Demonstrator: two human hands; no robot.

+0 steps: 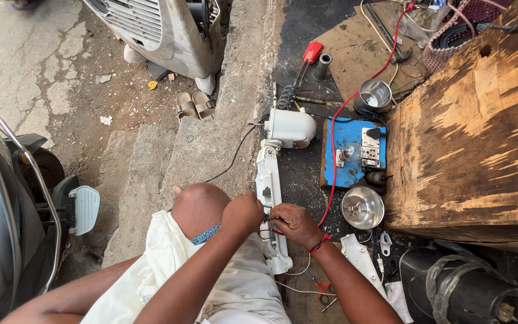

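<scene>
A white fan stand with its cover off [271,198] lies lengthwise in front of me, and a white motor housing [289,126] sits at its far end. My left hand [242,213] is closed on small wires at the stand's open middle. My right hand [295,223], with a red thread at the wrist, pinches the same wires from the other side. A white cover piece [358,255] lies to the right of my right forearm.
A blue switch board [350,153] with a red wire, a shiny metal bowl [362,207], a metal cup [374,96], a red-handled tool [310,55] and a wooden block [475,126] lie to the right. Sandals [194,105], stone steps, a cooler and a scooter [7,204] are on the left.
</scene>
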